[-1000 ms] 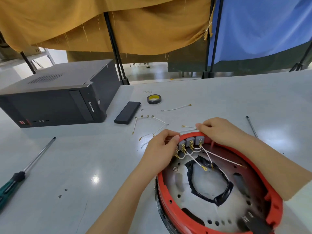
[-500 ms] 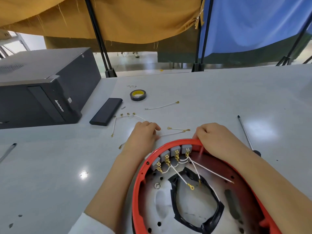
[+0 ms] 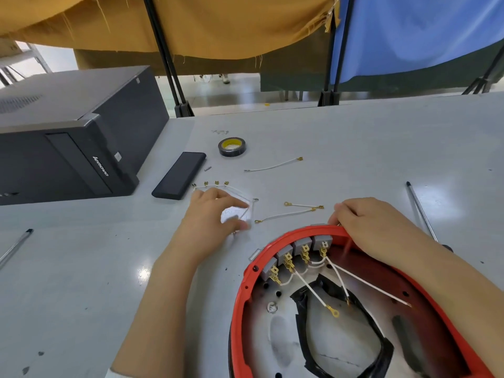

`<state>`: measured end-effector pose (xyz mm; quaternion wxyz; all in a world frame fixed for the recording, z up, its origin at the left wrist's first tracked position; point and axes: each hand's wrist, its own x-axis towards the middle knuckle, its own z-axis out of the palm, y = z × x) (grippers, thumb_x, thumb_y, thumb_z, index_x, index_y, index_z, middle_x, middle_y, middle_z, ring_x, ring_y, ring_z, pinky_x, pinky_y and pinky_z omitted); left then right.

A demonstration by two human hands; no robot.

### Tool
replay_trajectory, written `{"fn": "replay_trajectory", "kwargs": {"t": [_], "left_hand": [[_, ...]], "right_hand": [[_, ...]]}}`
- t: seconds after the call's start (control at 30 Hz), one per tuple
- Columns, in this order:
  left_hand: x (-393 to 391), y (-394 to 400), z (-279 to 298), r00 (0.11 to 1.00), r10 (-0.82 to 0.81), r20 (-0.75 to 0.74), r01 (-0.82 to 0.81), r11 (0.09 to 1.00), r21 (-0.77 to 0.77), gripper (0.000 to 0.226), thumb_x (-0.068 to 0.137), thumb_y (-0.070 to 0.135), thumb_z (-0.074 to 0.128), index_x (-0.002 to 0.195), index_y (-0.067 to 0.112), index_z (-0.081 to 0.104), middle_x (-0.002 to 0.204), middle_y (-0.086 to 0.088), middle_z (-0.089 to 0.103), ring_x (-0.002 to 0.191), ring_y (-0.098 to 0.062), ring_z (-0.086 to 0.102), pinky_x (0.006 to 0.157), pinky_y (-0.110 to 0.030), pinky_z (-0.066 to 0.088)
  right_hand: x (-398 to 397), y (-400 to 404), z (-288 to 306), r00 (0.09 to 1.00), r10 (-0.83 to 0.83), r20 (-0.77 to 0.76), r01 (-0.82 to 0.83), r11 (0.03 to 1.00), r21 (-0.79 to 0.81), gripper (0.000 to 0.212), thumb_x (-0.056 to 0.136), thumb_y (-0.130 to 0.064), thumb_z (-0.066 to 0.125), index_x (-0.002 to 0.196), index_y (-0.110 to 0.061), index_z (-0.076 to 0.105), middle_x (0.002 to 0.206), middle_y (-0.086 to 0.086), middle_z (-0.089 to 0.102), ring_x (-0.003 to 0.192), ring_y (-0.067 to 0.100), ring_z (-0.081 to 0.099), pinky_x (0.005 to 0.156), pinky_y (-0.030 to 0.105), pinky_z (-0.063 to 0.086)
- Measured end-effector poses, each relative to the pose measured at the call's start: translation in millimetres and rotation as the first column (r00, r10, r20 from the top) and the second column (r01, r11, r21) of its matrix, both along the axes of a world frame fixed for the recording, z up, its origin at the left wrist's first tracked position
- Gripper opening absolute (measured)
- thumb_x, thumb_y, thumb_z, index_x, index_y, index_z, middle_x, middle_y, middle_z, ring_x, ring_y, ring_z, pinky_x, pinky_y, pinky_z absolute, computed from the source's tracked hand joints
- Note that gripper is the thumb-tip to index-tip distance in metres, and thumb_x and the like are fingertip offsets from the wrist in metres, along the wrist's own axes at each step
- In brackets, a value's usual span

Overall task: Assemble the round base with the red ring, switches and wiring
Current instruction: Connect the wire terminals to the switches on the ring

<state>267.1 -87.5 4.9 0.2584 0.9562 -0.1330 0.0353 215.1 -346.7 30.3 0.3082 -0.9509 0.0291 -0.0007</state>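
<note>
Glossy grey table (image 3: 354, 137), matt red plastic ring (image 3: 240, 309), shiny, probably metal, base plate (image 3: 283, 342), frayed cloth curtains (image 3: 218, 25).

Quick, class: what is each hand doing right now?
Left hand: reaching at the loose wires on the table; grip cannot be told.
Right hand: grips the red ring.

Loose wires (image 3: 286, 214) lie between hands; bare table (image 3: 81, 282) left

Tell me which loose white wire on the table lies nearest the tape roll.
The single white wire just right of the tape roll; the other loose wires lie closer to the hands.
</note>
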Motion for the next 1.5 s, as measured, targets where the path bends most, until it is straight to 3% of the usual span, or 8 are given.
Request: {"fn": "replay_trajectory", "kwargs": {"t": [0.2,0.4,0.67,0.83,0.97,1.07,1.2,1.5], "left_hand": [[1.0,-29.4,-7.7,0.977,-0.089,0.194,0.063,0.988,0.138,0.035,0.092,0.037,0.057,0.127,0.032,0.057,0.129,0.011,0.05,0.12,-0.017,0.032,0.096,-0.02,0.023],[24.3,-76.0,-1.8,0.957,-0.279,0.086,0.265,0.953,0.145,0.031,0.097,0.031,0.051,0.126,0.025,0.059,0.127,0.003,0.055,0.116,-0.019,0.039,0.1,-0.029,0.032],[31.1,-69.9,-9.7,0.954,-0.3,0.019,0.294,0.944,0.149,0.014,0.094,0.025,0.053,0.1,0.028,0.066,0.096,0.01,0.059,0.099,-0.015,0.043,0.077,-0.022,0.032],[62.6,-70.1,0.5,0.974,-0.206,0.099,0.193,0.973,0.126,0.028,0.099,0.02,0.047,0.123,0.016,0.059,0.126,-0.005,0.054,0.12,-0.023,0.044,0.099,-0.03,0.034],[98.6,-70.9,2.5,0.99,-0.134,-0.045,0.142,0.956,0.258,0.04,0.1,0.016,0.039,0.14,0.01,0.043,0.144,-0.01,0.042,0.132,-0.027,0.039,0.109,-0.034,0.031],[109.3,-68.8,-0.5,0.993,-0.108,-0.046,0.117,0.92,0.374,0.039,0.096,0.012,0.046,0.134,0.015,0.05,0.131,-0.01,0.051,0.12,-0.028,0.048,0.099,-0.039,0.043],[104.9,-68.7,-0.5,0.995,-0.093,0.045,0.074,0.943,0.325,0.033,0.092,0.007,0.052,0.122,0.019,0.058,0.117,-0.004,0.058,0.107,-0.024,0.055,0.086,-0.036,0.049],[68.1,-71.0,13.2,0.989,-0.145,-0.012,0.141,0.933,0.332,0.025,0.091,0.014,0.054,0.113,0.016,0.065,0.112,-0.001,0.066,0.104,-0.022,0.059,0.087,-0.032,0.05]], "right_hand": [[0.2,0.3,0.8,1.0,-0.021,0.002,0.021,1.0,0.011,0.041,0.099,-0.029,0.033,0.081,-0.02,0.069,0.081,-0.008,0.066,0.077,0.005,0.058,0.062,0.015,0.038],[-1.1,2.0,1.4,0.999,-0.041,0.023,0.041,0.999,0.017,0.041,0.099,-0.029,0.034,0.08,-0.018,0.068,0.078,-0.004,0.067,0.076,0.008,0.059,0.063,0.015,0.039],[-1.2,2.5,0.1,0.999,-0.031,0.025,0.031,1.0,0.0,0.041,0.098,-0.031,0.034,0.081,-0.015,0.068,0.074,0.0,0.067,0.074,0.013,0.061,0.064,0.02,0.043],[-0.7,3.1,0.8,1.0,-0.025,0.013,0.025,1.0,0.001,0.042,0.098,-0.032,0.033,0.08,-0.015,0.068,0.075,0.0,0.067,0.075,0.015,0.062,0.067,0.022,0.044],[-1.6,3.4,1.2,1.0,-0.019,0.009,0.019,1.0,-0.005,0.042,0.097,-0.031,0.033,0.081,-0.014,0.068,0.078,0.002,0.068,0.076,0.016,0.063,0.069,0.025,0.046],[-1.8,3.3,1.6,1.0,-0.018,0.001,0.018,1.0,-0.003,0.043,0.098,-0.031,0.032,0.082,-0.013,0.068,0.079,0.003,0.068,0.077,0.016,0.063,0.069,0.024,0.046],[-2.0,4.1,2.2,1.0,-0.024,0.0,0.024,1.0,-0.004,0.042,0.098,-0.032,0.034,0.084,-0.011,0.068,0.082,0.006,0.069,0.08,0.019,0.064,0.073,0.03,0.049],[-3.1,6.6,1.1,0.999,-0.042,0.008,0.042,0.998,-0.045,0.038,0.097,-0.03,0.037,0.089,-0.008,0.067,0.082,0.007,0.069,0.08,0.021,0.063,0.073,0.031,0.048]]}}
